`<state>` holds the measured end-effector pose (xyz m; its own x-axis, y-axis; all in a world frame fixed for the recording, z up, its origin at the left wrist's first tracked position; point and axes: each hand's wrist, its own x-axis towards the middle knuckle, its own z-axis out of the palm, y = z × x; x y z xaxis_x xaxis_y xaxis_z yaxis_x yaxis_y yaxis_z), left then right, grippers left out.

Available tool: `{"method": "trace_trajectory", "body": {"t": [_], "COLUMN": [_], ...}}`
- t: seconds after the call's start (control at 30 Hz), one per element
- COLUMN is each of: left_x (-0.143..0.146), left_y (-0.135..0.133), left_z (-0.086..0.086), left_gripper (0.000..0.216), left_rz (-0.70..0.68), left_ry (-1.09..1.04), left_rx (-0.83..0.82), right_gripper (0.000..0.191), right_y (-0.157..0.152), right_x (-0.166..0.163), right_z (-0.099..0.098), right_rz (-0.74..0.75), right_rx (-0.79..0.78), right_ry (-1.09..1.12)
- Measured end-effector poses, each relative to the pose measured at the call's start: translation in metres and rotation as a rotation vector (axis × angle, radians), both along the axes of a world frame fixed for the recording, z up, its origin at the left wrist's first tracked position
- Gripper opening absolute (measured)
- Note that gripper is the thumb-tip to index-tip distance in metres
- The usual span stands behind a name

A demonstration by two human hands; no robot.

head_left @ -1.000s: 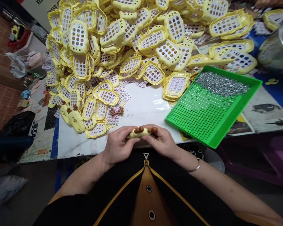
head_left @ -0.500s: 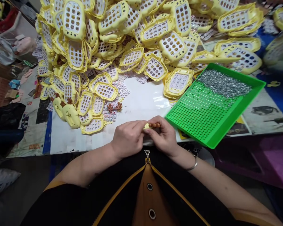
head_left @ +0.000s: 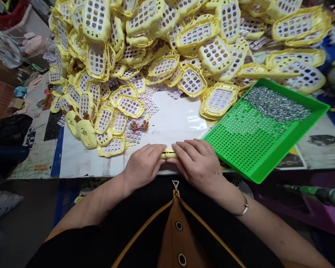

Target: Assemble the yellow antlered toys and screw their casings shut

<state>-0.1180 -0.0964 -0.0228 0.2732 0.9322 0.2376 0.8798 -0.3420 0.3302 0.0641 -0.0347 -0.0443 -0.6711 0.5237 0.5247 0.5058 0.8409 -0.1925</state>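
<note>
Just above the table's front edge, my left hand [head_left: 144,162] and my right hand [head_left: 197,160] hold one yellow plastic toy-phone casing [head_left: 168,153] between them. Only its narrow edge shows, with a dark seam running along it; both ends are covered by my fingers. My fingers are closed around it from either side. Brown antler-shaped pieces [head_left: 139,126] lie on the white sheet [head_left: 175,115] beyond my left hand. Past them, small white keypad pieces [head_left: 150,102] are strewn at the edge of the pile.
A large heap of yellow casings with holed white panels [head_left: 131,106] covers the back and left. Two closed yellow casings with brown antlers [head_left: 86,134] lie at left. At right, a green perforated tray [head_left: 240,149] holds a mass of small metal screws [head_left: 276,104].
My hands have moved apart and the casing between them now lies lengthwise, its seam showing. The brown part seen between my fingers before is hidden now. The view has shifted slightly.
</note>
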Motion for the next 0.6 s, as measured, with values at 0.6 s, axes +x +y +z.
{"method": "trace_trajectory", "body": {"t": [0.6], "left_x": [-0.013], "left_y": [-0.002], "left_z": [-0.017], "left_gripper": [0.026], "left_rz": [-0.017], "left_ry": [-0.218], "left_rx": [0.028], "right_gripper": [0.030], "right_y": [-0.004], "right_x": [0.001], "right_z": [0.001], "right_rz": [0.059], "right_rx": [-0.098], "right_ry": [-0.117]}}
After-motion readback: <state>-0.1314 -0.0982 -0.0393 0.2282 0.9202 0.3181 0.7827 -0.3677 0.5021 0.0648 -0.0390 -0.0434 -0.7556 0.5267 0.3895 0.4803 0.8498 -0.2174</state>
